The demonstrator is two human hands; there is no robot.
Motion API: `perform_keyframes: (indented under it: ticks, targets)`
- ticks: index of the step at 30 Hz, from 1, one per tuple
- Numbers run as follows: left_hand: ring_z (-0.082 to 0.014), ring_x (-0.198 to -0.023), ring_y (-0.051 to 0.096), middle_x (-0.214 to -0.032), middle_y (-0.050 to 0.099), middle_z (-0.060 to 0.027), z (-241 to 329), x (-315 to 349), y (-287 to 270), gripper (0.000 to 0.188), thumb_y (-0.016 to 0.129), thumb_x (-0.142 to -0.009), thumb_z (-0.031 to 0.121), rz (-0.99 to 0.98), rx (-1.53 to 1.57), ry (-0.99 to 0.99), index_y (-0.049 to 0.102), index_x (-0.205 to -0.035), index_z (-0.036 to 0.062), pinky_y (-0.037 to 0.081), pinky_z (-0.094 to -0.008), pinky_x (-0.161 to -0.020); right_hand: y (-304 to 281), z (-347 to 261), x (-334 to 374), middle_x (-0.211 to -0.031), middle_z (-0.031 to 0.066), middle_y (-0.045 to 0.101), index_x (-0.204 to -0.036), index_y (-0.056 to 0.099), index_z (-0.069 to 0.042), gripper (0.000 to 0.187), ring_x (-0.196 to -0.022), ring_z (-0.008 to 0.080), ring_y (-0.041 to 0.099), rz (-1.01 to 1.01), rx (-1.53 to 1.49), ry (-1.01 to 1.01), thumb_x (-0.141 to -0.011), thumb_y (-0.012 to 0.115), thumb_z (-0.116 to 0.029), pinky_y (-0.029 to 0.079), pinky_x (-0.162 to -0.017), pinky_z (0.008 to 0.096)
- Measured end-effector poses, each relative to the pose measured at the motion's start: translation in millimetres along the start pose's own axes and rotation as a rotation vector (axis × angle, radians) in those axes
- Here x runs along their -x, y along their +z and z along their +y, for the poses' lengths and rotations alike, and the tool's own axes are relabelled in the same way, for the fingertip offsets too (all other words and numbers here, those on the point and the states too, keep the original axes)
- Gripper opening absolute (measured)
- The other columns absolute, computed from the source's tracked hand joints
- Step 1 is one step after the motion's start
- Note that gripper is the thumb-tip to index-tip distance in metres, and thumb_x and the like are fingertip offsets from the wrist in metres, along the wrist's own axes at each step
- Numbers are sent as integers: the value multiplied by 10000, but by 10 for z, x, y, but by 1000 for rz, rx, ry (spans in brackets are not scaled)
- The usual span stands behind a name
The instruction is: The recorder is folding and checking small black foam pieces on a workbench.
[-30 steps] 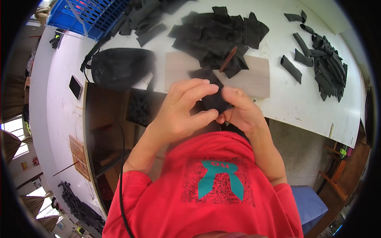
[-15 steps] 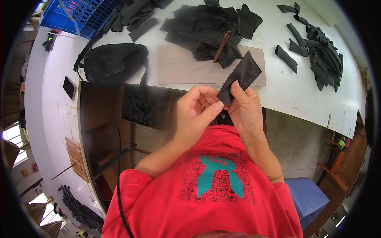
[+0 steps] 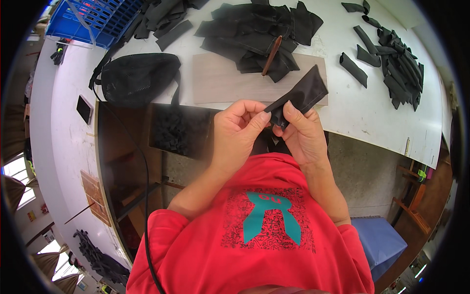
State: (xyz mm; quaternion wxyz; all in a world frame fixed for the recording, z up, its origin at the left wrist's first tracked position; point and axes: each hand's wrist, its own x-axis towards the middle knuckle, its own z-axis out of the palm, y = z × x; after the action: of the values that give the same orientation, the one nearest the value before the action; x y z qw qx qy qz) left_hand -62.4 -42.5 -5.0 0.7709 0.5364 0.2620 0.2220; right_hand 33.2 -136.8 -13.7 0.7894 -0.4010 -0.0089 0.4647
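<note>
A small black sewn fabric piece (image 3: 304, 93) is held in front of my chest, just over the table's near edge. My left hand (image 3: 241, 128) pinches its lower left corner between thumb and fingers. Lower on its right side, my right hand (image 3: 304, 128) grips it, thumb on top. The cloth's upper end points away to the right and its lower end is bent between the hands. Beyond it, a wooden board (image 3: 220, 81) lies on the white table. A brown pointed stick (image 3: 272, 56) rests against the pile of flat black fabric pieces (image 3: 245, 32).
Narrow black fabric tubes (image 3: 399, 73) are heaped at the right. A black bag (image 3: 139, 76) and a blue plastic basket (image 3: 93, 22) stand on the left. Below the table edge sits an open box (image 3: 178, 130) of black scraps. A dark cable (image 3: 142, 152) runs down my left side.
My left hand has shifted slightly left and up, drawing the fabric's corner with it. The piece has tilted further right, and its lower end now bends open.
</note>
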Motion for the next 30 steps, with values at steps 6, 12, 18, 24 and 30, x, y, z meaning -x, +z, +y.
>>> perform_keyframes:
  ticks: [6,12,18,24,30]
  targets:
    - [-73,-676,536,-768,588,-48,38,33,43,140,583,-785,54,-32,122,-13,553,-893,-30,443,-190,-646,-10,99,-24,-720,27,590,-780,581,-41,135,-596,88,516,1,-141,20,-821,560,-168,406,-513,208]
    - [-73,-674,538,-774,587,-48,36,2,9,132,571,-771,17,-33,88,-27,552,-892,-32,444,-186,-642,-5,119,-44,-720,21,589,-783,586,-46,134,-591,80,504,4,-89,-7,-821,560,-171,407,-514,205]
    - [-64,-637,533,-732,580,-44,4,-10,35,108,560,-770,16,15,81,-12,554,-867,-33,422,-169,-588,-42,116,-65,-716,19,587,-768,595,-52,147,-592,78,504,2,39,4,-812,576,-191,408,-507,206]
    - [-37,-602,494,-691,548,1,-107,-55,-47,44,550,-768,-2,106,-111,70,543,-806,-22,397,-165,-542,-183,-1,-18,-675,34,562,-753,579,-8,196,-604,111,522,170,1101,-259,-759,623,-199,413,-486,240]
    - [-47,-564,488,-649,543,-6,-109,-61,3,50,567,-744,-8,50,-322,166,544,-788,-14,394,-180,-509,36,-42,29,-725,87,555,-810,593,-12,154,-597,182,537,-19,970,-533,-671,651,-47,414,-493,253]
